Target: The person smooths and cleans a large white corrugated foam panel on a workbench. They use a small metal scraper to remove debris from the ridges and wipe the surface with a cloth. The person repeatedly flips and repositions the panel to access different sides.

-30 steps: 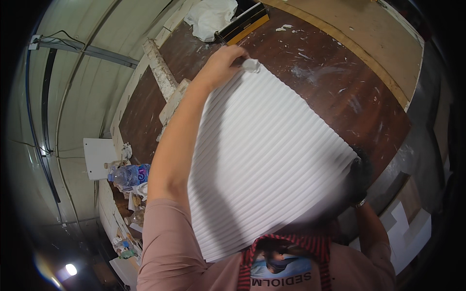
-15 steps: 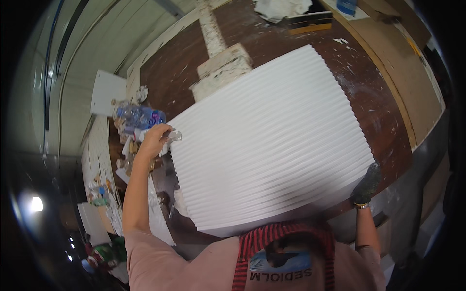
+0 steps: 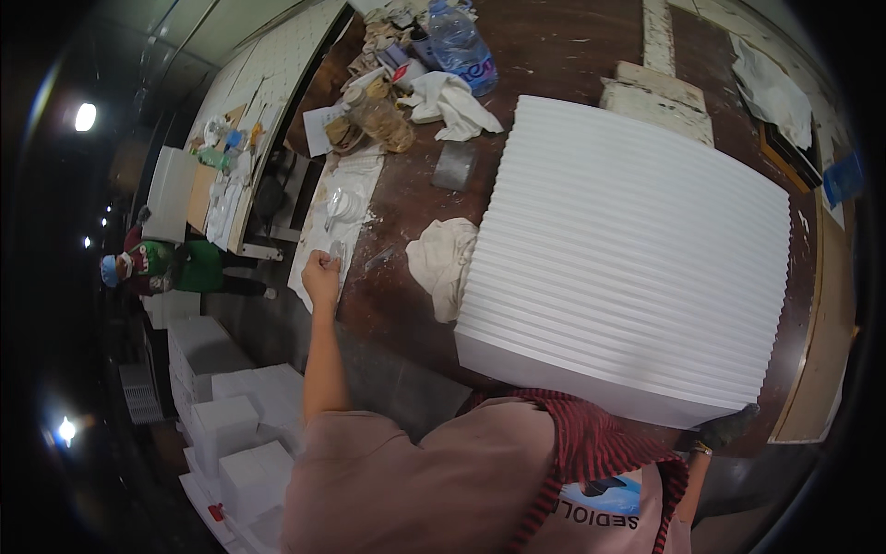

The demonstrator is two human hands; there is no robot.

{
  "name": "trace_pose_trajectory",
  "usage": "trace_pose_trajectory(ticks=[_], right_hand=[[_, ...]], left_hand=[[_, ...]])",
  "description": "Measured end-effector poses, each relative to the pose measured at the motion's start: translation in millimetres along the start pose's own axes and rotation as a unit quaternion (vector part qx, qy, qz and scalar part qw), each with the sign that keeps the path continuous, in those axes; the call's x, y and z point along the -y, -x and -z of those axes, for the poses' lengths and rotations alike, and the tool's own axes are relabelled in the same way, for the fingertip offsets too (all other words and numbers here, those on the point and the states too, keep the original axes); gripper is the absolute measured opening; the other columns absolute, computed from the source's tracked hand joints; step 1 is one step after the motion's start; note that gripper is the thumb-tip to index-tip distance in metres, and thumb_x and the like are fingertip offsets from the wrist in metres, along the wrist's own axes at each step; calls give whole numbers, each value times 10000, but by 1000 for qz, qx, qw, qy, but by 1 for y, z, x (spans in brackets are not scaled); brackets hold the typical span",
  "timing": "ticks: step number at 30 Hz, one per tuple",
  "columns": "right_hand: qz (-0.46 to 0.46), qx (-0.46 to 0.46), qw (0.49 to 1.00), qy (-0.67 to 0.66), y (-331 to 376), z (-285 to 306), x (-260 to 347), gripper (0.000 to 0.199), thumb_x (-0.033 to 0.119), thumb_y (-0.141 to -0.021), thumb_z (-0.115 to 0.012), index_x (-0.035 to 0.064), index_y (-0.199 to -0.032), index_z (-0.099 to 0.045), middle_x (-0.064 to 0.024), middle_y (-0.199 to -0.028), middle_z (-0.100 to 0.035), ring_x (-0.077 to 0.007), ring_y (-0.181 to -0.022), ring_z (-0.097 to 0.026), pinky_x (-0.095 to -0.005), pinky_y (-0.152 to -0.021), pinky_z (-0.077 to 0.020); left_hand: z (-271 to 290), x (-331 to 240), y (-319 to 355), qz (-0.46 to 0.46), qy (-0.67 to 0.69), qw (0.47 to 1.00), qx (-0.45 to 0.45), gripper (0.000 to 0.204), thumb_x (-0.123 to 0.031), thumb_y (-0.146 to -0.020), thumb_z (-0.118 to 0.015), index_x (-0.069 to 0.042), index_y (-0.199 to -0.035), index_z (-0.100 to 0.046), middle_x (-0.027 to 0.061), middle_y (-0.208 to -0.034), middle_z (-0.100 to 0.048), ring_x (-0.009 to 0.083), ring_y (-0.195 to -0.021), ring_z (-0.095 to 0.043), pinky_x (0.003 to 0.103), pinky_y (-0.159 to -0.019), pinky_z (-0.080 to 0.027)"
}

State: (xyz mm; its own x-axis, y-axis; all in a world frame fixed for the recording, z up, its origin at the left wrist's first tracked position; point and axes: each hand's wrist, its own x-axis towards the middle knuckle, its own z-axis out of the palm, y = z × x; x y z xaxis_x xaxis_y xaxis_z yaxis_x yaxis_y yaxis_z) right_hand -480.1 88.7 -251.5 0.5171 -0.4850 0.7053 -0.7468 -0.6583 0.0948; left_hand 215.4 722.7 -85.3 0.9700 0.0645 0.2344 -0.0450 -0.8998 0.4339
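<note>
A large white block with a ridged top [image 3: 628, 258] sits on the brown table [image 3: 388, 295]. At its near right corner, my right hand [image 3: 729, 427] in a dark glove touches the edge; its fingers blend together and cannot be made out. My bare left hand [image 3: 321, 280] is over the table's left end, closed around a small thin scraper [image 3: 337, 251] with a shiny blade. Just beyond it a small white tub [image 3: 344, 205] stands on a pale, smeared strip [image 3: 362, 175]. A crumpled cream cloth [image 3: 443, 268] lies against the block's left side.
A flat grey plate [image 3: 454, 166] lies beside a white rag [image 3: 454, 103], a brown-stained bottle [image 3: 380, 120] and a large water bottle [image 3: 461, 46]. White boxes [image 3: 254, 480] stand on the floor at left. Farther off, a person in a green apron [image 3: 198, 266] stands by another table.
My left hand has moved from the block's left edge out to the table's left end beside the tub, still with the scraper. The view has swung left. My right hand stays at the block's corner.
</note>
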Motion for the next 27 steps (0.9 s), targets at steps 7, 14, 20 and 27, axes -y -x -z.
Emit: trace_pose_trajectory(ticks=[7,14,20,27], right_hand=[[-143,51,987,-54,16,-11,-21,584,278,-1016,-485,-17,-1511,-387,-150,-1599,-373,-274,-1494,-321,-415,-1250,-203],[-161,125,979,10,7,-3,-14,494,210,-991,-538,-35,-1419,-499,-196,-1487,-506,-337,-1418,-429,-454,-1206,-302],[-246,140,958,44,9,2,8,466,131,-1016,-444,-45,-1448,-462,-211,-1506,-479,-336,-1435,-409,-414,-1223,-291],[-239,72,967,-39,5,11,48,480,122,-1009,-463,-59,-1453,-452,-224,-1504,-475,-352,-1409,-443,-456,-1189,-325]], left_hand=[[-18,-26,-2,-58,-62,995,-55,161,-107,-822,-734,-46,-970,-714,144,-1029,-696,354,-972,-644,449,-864,-508],[-74,-154,89,-451,19,856,251,531,-50,-698,-725,-72,-1219,-625,132,-1414,-529,392,-1292,-479,515,-1115,-356],[-65,-197,15,-27,345,916,205,546,162,-751,-469,23,-1259,-611,130,-1140,-690,222,-980,-685,336,-875,-549],[-108,-379,5,-290,304,879,227,542,-48,-870,-635,12,-1398,-529,234,-1512,-448,367,-1416,-396,456,-1187,-294]])
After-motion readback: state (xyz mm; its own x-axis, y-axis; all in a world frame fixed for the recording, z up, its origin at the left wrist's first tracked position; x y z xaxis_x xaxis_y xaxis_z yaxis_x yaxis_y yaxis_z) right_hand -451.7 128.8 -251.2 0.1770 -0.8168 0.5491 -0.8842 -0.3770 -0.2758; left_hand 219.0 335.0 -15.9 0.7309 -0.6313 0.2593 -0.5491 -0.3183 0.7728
